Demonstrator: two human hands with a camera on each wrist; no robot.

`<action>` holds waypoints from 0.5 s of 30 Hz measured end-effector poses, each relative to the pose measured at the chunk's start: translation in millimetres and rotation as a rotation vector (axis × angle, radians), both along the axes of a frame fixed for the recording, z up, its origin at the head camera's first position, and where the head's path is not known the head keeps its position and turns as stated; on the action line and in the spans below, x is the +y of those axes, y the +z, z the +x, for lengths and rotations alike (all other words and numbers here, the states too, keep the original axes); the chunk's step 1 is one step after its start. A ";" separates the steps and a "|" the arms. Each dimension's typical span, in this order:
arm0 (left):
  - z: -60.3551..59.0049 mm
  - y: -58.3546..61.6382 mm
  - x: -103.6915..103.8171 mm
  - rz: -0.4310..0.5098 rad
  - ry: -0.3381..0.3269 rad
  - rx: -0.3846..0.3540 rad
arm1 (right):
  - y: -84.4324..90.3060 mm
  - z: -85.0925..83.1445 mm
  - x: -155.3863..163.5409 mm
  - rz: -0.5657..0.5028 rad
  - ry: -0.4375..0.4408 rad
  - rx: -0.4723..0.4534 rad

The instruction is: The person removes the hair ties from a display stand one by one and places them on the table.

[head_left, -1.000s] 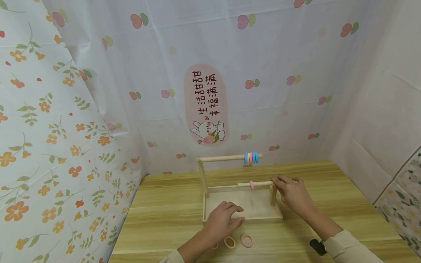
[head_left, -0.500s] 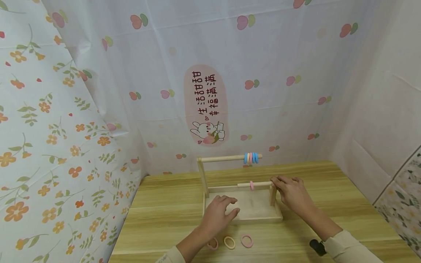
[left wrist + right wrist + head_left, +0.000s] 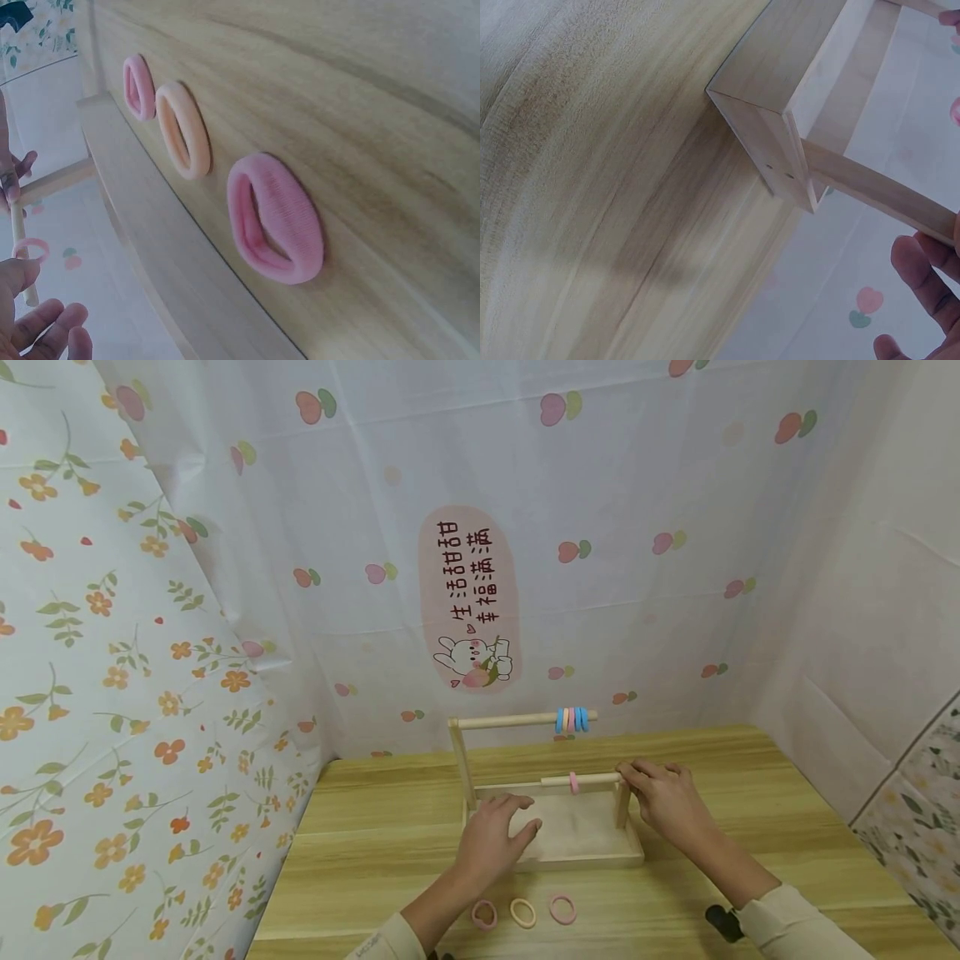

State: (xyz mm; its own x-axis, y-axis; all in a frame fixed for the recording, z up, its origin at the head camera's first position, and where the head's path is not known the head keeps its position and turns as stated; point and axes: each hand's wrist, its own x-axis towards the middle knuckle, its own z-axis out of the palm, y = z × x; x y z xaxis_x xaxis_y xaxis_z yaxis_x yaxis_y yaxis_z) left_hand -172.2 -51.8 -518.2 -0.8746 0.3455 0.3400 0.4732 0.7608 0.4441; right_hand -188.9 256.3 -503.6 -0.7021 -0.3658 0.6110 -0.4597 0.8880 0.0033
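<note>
A wooden rack (image 3: 558,864) with a tray base and two rods stands on the table. My right hand (image 3: 663,797) grips the top of its short right post (image 3: 622,806), thumb and fingers around the end of the lower rod. One pink hair tie (image 3: 574,783) hangs on that lower rod. With fingers relaxed and parted, my left hand (image 3: 487,839) hovers over the tray's left part, holding nothing. Several blue, pink and cream hair ties (image 3: 572,720) sit bunched near the free end of the upper rod (image 3: 506,721).
In front of the rack lie a pink hair tie (image 3: 483,915), a cream hair tie (image 3: 522,912) and another pink hair tie (image 3: 562,909). A small black object (image 3: 723,923) is by the right sleeve. A patterned curtain (image 3: 637,635) hangs behind the wood-grain table (image 3: 360,843).
My left hand has drawn back left and slightly upward, away from the lower rod's free end, uncovering the left pink hair tie on the table. My right hand has stayed on the post.
</note>
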 end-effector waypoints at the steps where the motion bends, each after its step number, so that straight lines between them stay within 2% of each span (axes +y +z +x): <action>1: -0.9 0.5 0.4 0.001 0.005 -0.001 | 0.1 0.0 -0.1 -0.001 -0.002 -0.003; 15: -7.2 9.3 5.5 0.008 0.063 0.033 | -1.3 -1.2 1.4 0.003 0.000 0.004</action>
State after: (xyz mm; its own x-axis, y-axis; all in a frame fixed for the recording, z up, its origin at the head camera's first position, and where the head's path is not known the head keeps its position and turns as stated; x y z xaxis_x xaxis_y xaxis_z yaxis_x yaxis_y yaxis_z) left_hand -179.4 -46.3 -508.9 -0.8829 0.2873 0.3715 0.4389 0.7860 0.4353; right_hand -190.1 257.7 -504.9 -0.6999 -0.3675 0.6124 -0.4597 0.8881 0.0076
